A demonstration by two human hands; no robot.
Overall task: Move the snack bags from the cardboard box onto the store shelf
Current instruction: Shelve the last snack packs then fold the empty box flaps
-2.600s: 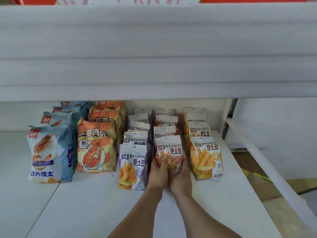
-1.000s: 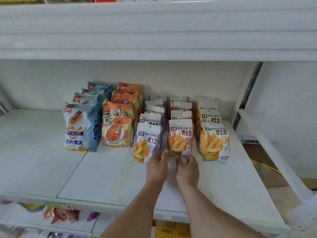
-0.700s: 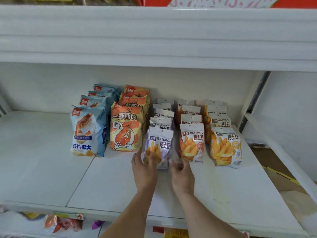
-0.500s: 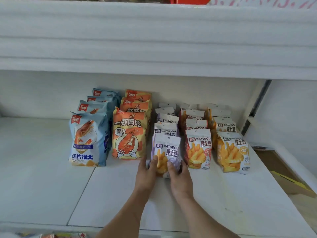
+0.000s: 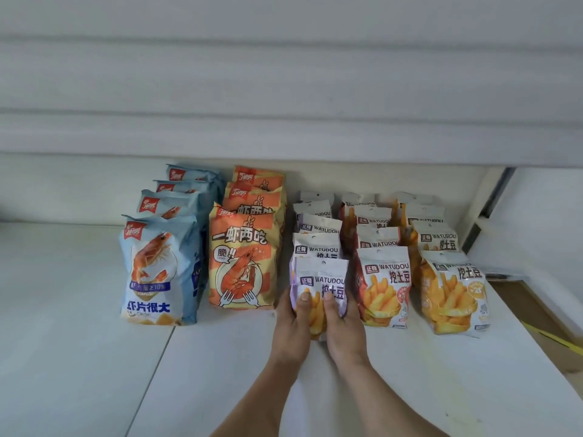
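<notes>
Five rows of snack bags stand upright on the white shelf (image 5: 94, 357). From left come blue shrimp-chip bags (image 5: 156, 269), orange shrimp bags (image 5: 243, 260), then purple, red (image 5: 383, 288) and yellow (image 5: 451, 294) WATUDOU fry bags. My left hand (image 5: 291, 323) and my right hand (image 5: 342, 323) both grip the lower part of the front purple bag (image 5: 321, 279), thumbs on its face. The cardboard box is mostly out of view.
The white shelf above (image 5: 284, 89) overhangs the bags closely. A shelf upright (image 5: 482, 209) stands at the right. Brown cardboard with yellow tape (image 5: 542, 316) shows past the shelf's right edge. The shelf's left part is bare.
My hands left the front red bag and moved left onto the front purple bag, closing on it. The camera came closer and lower under the upper shelf.
</notes>
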